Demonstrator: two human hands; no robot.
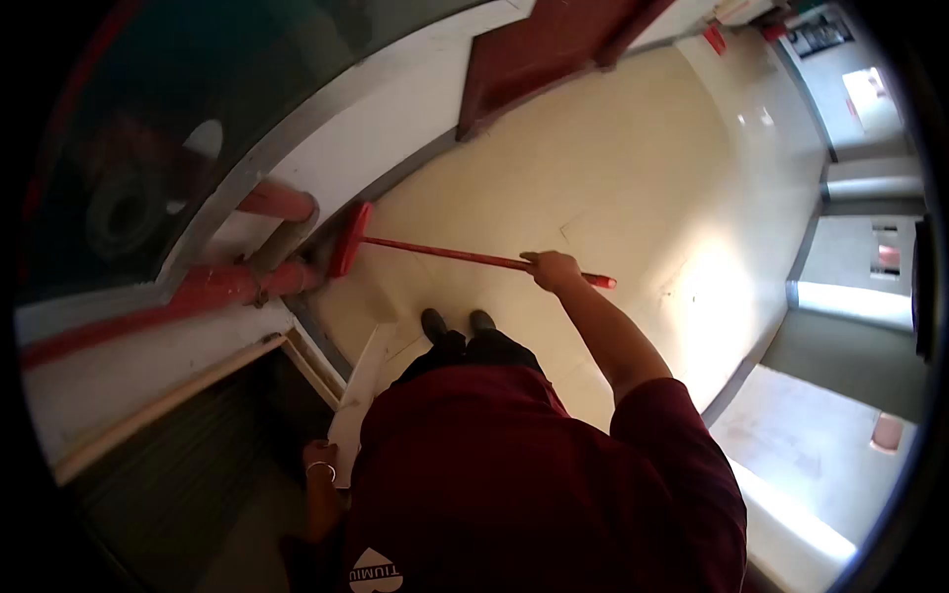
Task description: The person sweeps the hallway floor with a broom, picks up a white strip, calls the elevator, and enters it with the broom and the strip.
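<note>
My right hand [554,271] is closed around the red handle of a broom [445,251], near the handle's upper end. The broom's wide red head [351,240] rests on the floor at the foot of the wall, beside red pipes [279,201]. Low on my left side, my left hand [321,455], with a bracelet at the wrist, is closed at the edge of a long white board [362,390]. The fingers on the board's far side are hidden. My dark shoes [457,322] stand between the board and the broom.
Beige floor [613,188] stretches ahead. Along the left wall are a dark red door [544,54], thick pipes and a framed window [129,148]. A wooden-edged frame [178,400] stands close on my left. At right are white walls with a ledge [820,415].
</note>
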